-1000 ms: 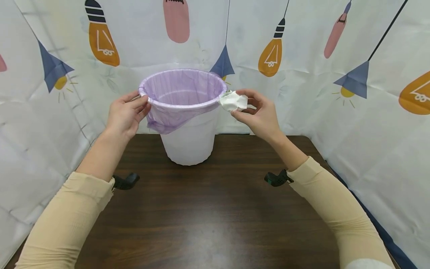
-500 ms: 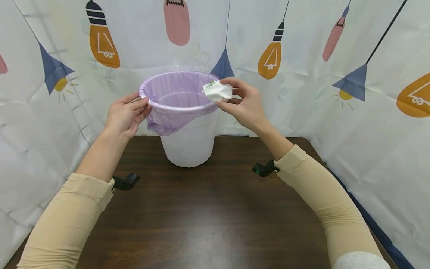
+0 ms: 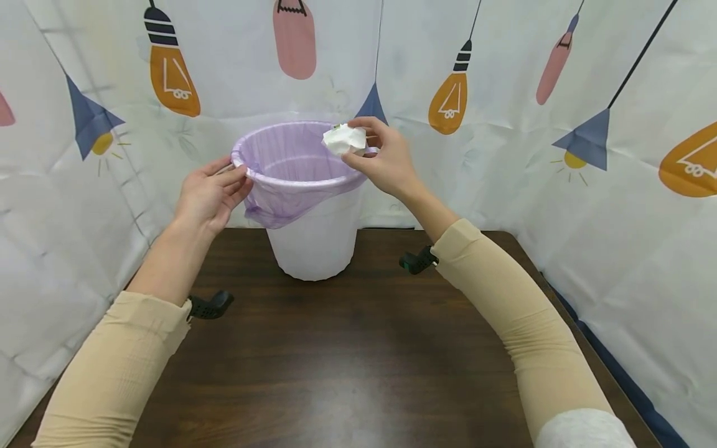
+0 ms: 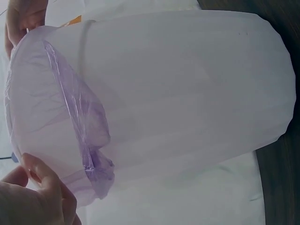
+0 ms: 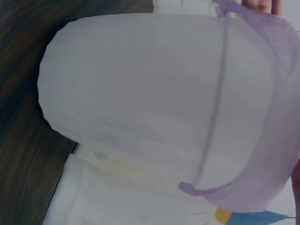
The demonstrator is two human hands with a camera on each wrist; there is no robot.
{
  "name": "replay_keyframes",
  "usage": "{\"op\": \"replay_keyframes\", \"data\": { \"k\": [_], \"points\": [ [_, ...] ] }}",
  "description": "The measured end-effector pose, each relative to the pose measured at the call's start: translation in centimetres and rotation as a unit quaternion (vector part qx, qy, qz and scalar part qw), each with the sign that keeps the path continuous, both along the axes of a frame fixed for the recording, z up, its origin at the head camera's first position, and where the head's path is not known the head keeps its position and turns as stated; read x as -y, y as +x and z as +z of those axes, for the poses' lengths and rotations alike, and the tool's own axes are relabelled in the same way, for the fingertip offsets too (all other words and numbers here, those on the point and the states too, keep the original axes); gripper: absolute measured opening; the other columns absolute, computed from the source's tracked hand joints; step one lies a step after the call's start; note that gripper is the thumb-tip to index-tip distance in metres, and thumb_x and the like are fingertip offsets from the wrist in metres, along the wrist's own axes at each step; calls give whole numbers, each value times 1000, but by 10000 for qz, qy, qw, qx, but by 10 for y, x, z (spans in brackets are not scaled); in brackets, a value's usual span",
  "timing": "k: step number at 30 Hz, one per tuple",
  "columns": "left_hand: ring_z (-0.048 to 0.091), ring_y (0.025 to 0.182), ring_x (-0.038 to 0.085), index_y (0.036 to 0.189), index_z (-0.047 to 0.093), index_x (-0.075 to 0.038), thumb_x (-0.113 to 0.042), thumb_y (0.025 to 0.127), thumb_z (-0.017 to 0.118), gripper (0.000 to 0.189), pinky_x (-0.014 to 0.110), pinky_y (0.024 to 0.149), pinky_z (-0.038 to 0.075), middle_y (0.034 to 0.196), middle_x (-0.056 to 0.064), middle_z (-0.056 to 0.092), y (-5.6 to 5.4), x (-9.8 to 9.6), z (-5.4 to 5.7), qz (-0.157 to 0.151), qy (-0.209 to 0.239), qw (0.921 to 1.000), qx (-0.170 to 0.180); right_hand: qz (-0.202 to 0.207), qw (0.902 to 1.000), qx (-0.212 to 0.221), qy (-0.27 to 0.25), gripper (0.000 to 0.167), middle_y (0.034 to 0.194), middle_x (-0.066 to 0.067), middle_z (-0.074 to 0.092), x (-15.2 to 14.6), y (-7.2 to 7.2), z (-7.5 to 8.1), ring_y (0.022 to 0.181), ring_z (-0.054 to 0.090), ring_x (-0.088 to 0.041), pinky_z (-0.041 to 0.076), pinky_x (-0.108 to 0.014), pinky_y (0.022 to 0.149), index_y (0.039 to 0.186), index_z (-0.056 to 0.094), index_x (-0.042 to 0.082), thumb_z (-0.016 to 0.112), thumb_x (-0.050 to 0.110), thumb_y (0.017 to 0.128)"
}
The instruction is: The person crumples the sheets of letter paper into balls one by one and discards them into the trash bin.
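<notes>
A white trash can [image 3: 316, 246] stands upright on a dark wooden table, lined with a thin purple plastic bag [image 3: 280, 205] folded over its rim. On the left side of the rim, my left hand [image 3: 207, 196] grips the edge through the bag. My right hand [image 3: 389, 155] pinches a crumpled white paper [image 3: 343, 142] between thumb and fingers, over the right part of the can's opening. A small green patch shows on top of the paper. The can's wall [image 4: 187, 93] fills much of the left wrist view. In the right wrist view the paper is out of sight.
The dark wooden table [image 3: 336, 348] extends in front of the can. Behind and on both sides hangs a white cloth [image 3: 515, 162] printed with bulbs, lamps and pencils. A black wrist camera [image 3: 210, 305] sits at the left cuff, another [image 3: 419, 260] at the right cuff.
My right hand has carried the crumpled paper leftward and up, from beside the can's right rim to over its opening. My left hand has kept its hold on the rim.
</notes>
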State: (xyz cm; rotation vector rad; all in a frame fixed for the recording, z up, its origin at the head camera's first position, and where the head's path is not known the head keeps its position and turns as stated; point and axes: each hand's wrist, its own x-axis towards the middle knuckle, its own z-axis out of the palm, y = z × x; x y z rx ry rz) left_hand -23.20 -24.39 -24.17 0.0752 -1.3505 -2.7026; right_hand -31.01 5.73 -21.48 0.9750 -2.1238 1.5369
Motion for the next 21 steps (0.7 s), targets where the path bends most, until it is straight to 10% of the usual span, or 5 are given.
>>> {"op": "replay_keyframes", "data": {
  "k": [13, 21],
  "points": [
    [68, 82, 19, 154, 30, 3, 13, 90, 70, 76, 26, 78, 59, 111, 12, 60, -1, 5, -5, 86, 46, 9998, -169, -342, 9953, -89, 907, 61, 130, -13, 55, 11, -10, -2, 100, 60, -22, 55, -25, 87, 150, 53, 15, 76, 14, 94],
    [68, 81, 19, 151, 31, 6, 13, 90, 69, 72, 26, 79, 59, 106, 12, 63, 0, 4, -6, 58, -33, 9995, -294, -7, 9948, 203, 995, 80, 153, -16, 39, 14, -8, -2, 135, 50, -27, 50, -29, 100, 163, 31, 28, 74, 17, 96]
  ]
}}
